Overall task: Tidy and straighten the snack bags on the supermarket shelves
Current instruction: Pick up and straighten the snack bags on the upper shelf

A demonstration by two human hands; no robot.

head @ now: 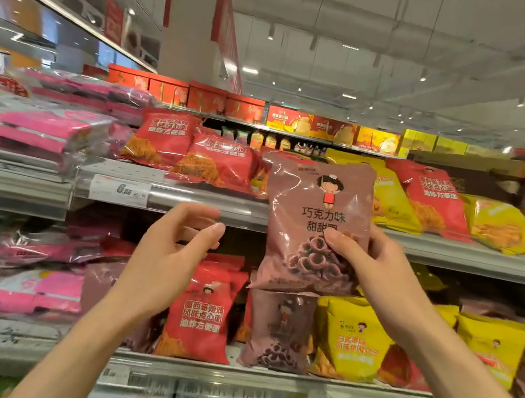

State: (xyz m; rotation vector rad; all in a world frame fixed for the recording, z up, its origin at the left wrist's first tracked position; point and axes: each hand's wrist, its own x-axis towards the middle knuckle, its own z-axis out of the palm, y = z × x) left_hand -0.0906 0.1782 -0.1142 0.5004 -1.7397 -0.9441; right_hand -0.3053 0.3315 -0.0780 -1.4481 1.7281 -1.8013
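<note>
Head view: right hand (377, 270) at centre right grasps brown snack bag (314, 221), thumb on front, fingers curled behind; bag upright, held in front of upper shelf edge (218, 207); left hand (173, 246) at centre, just left of bag, not touching it, fingers loosely curled, holding nothing; red bags (192, 152) and yellow bags (393, 200) lie on upper shelf behind; lower shelf carries red bag (203, 314), 2nd brown bag (280, 330), yellow bag (352, 339); pink packs (33, 125) stacked at left; price tag (120, 190) on shelf edge.
</note>
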